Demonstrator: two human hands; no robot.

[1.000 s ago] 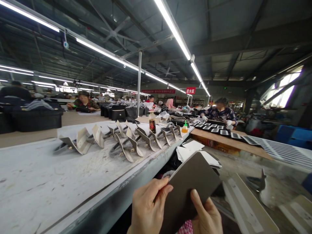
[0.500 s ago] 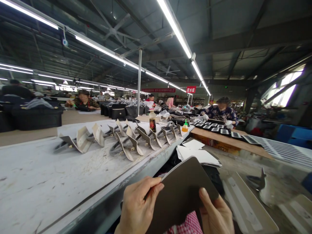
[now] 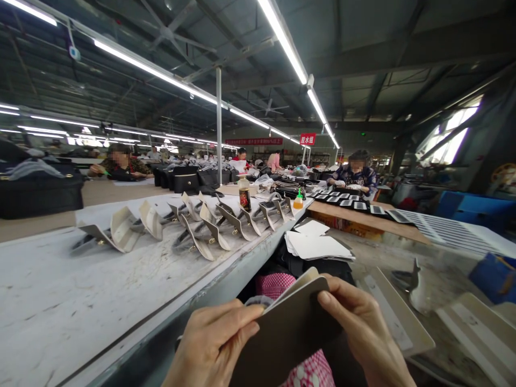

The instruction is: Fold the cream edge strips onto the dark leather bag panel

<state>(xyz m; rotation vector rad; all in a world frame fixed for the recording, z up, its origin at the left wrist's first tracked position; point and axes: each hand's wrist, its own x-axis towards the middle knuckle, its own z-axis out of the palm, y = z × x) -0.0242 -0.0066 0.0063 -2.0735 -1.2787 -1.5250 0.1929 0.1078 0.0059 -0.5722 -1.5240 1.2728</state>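
Observation:
A dark grey-brown bag panel (image 3: pixel 288 328) with rounded corners is held up in front of me. It has a pale inner layer, and the layers part along the top edge. My left hand (image 3: pixel 213 338) pinches its upper left edge between thumb and fingers. At the top right corner, my right hand (image 3: pixel 357 322) grips it, thumb on the dark face and fingers behind. Behind the panel's left edge a plastic-wrapped loop (image 3: pixel 259 301) shows in part. Pink checked cloth (image 3: pixel 310 371) lies below.
Several curved bag flaps (image 3: pixel 209 231) with handles line the white table (image 3: pixel 52 301). A dark-labelled bottle (image 3: pixel 244 193) and a glue bottle (image 3: pixel 298 200) stand at its far end. White sheets (image 3: pixel 318 244) are stacked ahead; pale panels (image 3: pixel 397 312) lie right. A co-worker (image 3: pixel 357 174) sits beyond.
My right hand has moved up from the panel's lower right side to its top right corner. The panel is tilted differently and its layers gape wider. The view has shifted slightly right.

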